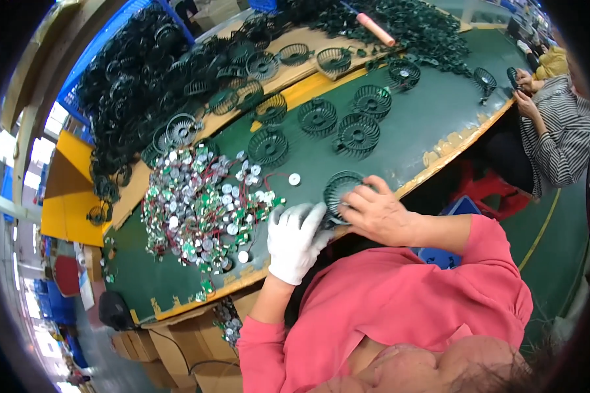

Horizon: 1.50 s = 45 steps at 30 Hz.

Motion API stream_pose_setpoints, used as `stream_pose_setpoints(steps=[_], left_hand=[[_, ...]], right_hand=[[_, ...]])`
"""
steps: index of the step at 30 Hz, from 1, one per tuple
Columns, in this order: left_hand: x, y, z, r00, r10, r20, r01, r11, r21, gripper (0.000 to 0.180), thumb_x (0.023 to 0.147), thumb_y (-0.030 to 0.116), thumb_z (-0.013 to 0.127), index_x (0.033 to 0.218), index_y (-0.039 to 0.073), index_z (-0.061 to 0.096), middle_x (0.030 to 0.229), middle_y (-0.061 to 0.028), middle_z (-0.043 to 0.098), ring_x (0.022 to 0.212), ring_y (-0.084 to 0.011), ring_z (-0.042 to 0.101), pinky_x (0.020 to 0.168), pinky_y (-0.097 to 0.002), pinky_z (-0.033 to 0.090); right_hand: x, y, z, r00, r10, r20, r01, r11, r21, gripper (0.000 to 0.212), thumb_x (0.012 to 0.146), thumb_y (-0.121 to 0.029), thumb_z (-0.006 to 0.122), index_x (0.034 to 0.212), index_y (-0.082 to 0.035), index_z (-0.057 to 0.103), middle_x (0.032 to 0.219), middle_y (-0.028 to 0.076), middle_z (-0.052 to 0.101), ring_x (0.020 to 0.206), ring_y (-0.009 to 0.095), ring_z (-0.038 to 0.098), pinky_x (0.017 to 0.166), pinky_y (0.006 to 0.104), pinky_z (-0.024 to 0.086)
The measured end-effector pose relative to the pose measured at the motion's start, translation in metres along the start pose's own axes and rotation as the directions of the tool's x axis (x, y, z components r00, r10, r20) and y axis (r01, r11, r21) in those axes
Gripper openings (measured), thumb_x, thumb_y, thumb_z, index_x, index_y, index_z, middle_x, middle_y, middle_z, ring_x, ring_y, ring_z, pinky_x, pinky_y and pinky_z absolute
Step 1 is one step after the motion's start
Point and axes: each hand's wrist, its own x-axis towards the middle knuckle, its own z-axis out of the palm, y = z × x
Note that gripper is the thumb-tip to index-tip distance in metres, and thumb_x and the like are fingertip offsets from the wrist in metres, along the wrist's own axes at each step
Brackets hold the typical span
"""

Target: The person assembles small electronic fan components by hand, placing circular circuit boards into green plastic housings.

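Observation:
A dark green, round, slatted fan housing [340, 188] is held between my two hands at the table's near edge. My left hand [297, 239], in a white glove, grips its lower left side with the fingers bent. From the right, my bare right hand [377, 213] curls its fingers over the rim; a little blur hides the fingertips. Left of the glove spreads a heap of small silver motors with green circuit boards and red wires [206, 209]. One loose motor [294, 179] lies apart, just beyond the glove. More fan housings [358, 133] stand on the green table farther off.
A large pile of dark plastic parts [134, 78] fills the far left, beside a blue crate [95, 56]. Small dark parts [413, 39] cover the back, with a pink-handled tool [375, 29] on them. At right, a co-worker in a striped top [560, 131] handles a part. Cardboard boxes [183, 350] stand below.

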Motion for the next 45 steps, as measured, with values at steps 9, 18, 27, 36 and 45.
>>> stream_pose_setpoints(steps=[9,18,27,36,45], left_hand=[[0.038,-0.044,0.005,0.945,-0.222,0.24,0.177,0.965,0.193,0.039,0.073,0.023,0.069,0.11,0.016,0.06,0.101,-0.0072,0.06,0.096,-0.0278,0.057,0.081,-0.042,0.043],[0.06,-0.065,0.014,0.87,-0.312,0.383,0.259,0.948,0.183,0.03,0.075,0.021,0.066,0.104,0.014,0.062,0.092,-0.0118,0.061,0.086,-0.0317,0.06,0.074,-0.0414,0.049],[0.088,-0.053,-0.047,0.759,-0.604,-0.242,0.152,0.526,-0.836,0.028,0.086,0.011,0.063,0.112,0.003,0.055,0.094,-0.0034,0.056,0.079,-0.0112,0.054,0.071,-0.0233,0.045],[0.041,-0.023,-0.073,0.706,-0.516,-0.485,-0.005,0.681,-0.732,0.03,0.09,0.02,0.059,0.109,0.002,0.047,0.102,-0.0125,0.06,0.085,-0.0174,0.056,0.084,-0.0331,0.045],[-0.025,0.022,-0.055,0.539,-0.781,0.315,0.544,0.038,-0.838,0.027,0.091,0.018,0.058,0.112,0.003,0.053,0.083,-0.0009,0.055,0.061,-0.004,0.044,0.052,-0.019,0.037]], right_hand=[[-0.091,0.193,-0.021,0.925,0.331,-0.188,-0.38,0.822,-0.424,0.054,0.061,-0.018,0.077,0.111,-0.011,0.057,0.114,0.009,0.054,0.108,0.026,0.053,0.096,0.0486,0.037],[-0.038,0.163,0.011,0.921,0.257,-0.294,-0.295,0.951,-0.092,0.04,0.076,-0.005,0.059,0.115,-0.011,0.058,0.109,0.008,0.056,0.103,0.024,0.054,0.087,0.0375,0.041],[-0.01,0.141,0.023,0.975,0.127,-0.182,-0.136,0.99,-0.034,0.02,0.07,-0.011,0.07,0.088,-0.009,0.063,0.091,0.004,0.057,0.098,0.024,0.052,0.087,0.0382,0.039],[0.016,0.025,0.027,0.99,0.019,-0.142,0.02,0.962,0.271,0.021,0.068,-0.02,0.075,0.074,-0.01,0.058,0.072,0.005,0.051,0.075,0.024,0.053,0.076,0.0378,0.039],[0.034,-0.017,0.022,0.982,0.105,-0.157,0.0,0.829,0.559,0.031,0.075,-0.023,0.073,0.1,-0.007,0.063,0.082,0.005,0.058,0.079,0.023,0.057,0.077,0.0355,0.039]])
